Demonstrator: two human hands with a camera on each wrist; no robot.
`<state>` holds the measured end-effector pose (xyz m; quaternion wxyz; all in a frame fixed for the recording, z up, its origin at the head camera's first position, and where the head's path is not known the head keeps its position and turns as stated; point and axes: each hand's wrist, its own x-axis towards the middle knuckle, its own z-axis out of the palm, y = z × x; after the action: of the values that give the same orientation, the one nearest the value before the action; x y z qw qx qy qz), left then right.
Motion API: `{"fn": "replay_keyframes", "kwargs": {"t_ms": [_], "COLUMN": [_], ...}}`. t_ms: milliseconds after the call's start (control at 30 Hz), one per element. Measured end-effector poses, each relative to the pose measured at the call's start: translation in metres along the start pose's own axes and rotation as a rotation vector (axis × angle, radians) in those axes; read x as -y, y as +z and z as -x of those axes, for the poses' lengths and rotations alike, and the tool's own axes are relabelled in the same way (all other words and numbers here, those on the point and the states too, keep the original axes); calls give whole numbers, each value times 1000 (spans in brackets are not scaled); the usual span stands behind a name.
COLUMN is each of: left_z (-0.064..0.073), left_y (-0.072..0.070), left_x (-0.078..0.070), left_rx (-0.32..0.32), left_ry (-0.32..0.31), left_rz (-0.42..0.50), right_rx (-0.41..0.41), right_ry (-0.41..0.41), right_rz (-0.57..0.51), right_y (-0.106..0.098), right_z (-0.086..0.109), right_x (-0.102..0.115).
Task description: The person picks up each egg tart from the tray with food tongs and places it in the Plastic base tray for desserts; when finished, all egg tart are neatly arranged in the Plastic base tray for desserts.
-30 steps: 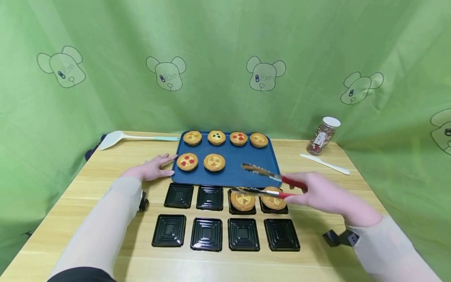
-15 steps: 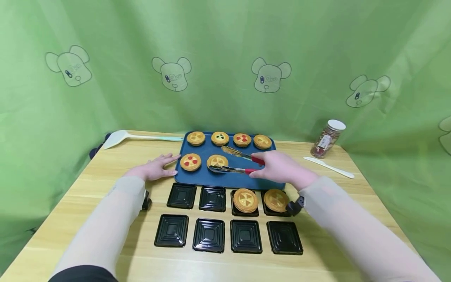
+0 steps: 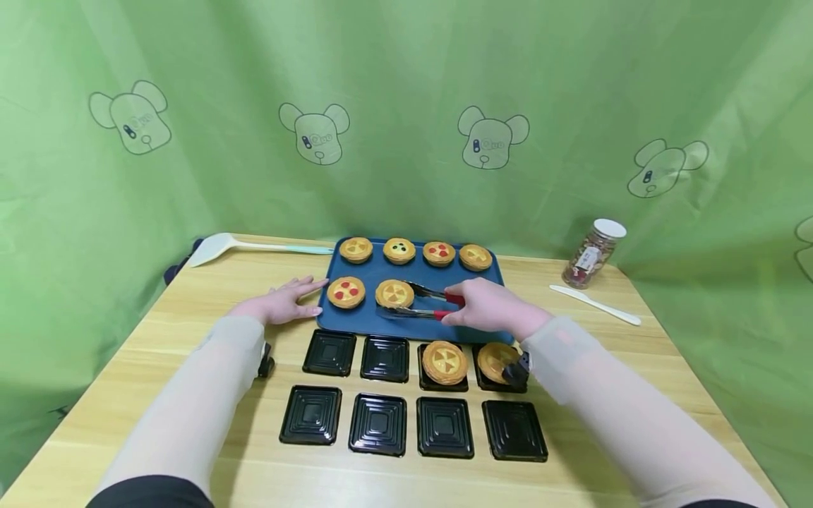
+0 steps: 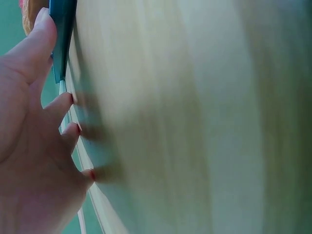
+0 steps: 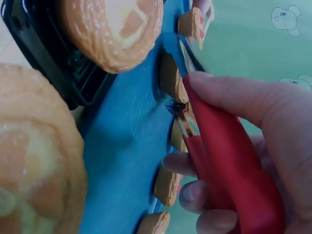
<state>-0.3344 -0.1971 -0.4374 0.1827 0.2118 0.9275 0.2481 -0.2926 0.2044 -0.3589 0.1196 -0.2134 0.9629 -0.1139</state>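
Note:
With curled fingers and thumb my right hand (image 3: pixel 479 305) grips the red handles of metal tongs (image 5: pixel 229 161) over the blue tray (image 3: pixel 356 323). The tongs' two arms stand on either side of an egg tart (image 3: pixel 394 294) with a yellow wedge pattern, near the tray's middle. Whether they touch it I cannot tell. My left hand (image 3: pixel 277 302) rests at the tray's left edge, its fingers spread and the thumb against the rim in the left wrist view. Beside it lies a tart with red dots (image 3: pixel 346 292). Several other tarts line the tray's back row.
Black square plastic bases stand in two rows in front of the tray. Two of the nearer-tray row carry tarts, one (image 3: pixel 444 363) beside another (image 3: pixel 495 361). A white spatula (image 3: pixel 212 248) lies back left. A lidded jar (image 3: pixel 593 254) and white knife (image 3: pixel 597 305) are at right.
My right hand has carried the tongs leftward from above the front bases to the tart in the tray's middle, and the tongs have lowered around it. My left hand stays at the tray edge.

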Motion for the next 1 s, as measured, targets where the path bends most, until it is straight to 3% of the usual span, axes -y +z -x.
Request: {"fn": "replay_keyframes", "kwargs": {"t_ms": [500, 1000], "left_z": [-2, 0], "left_y": [2, 0], "left_x": [-1, -1], "left_rx": [4, 0], "left_ry": [-14, 0], "left_rz": [1, 10], "right_rx": [-14, 38], "right_ry": [-21, -173], "right_rz": [-22, -73], "right_y": [-11, -23], "right_z": [14, 64], "right_x": [3, 30]}}
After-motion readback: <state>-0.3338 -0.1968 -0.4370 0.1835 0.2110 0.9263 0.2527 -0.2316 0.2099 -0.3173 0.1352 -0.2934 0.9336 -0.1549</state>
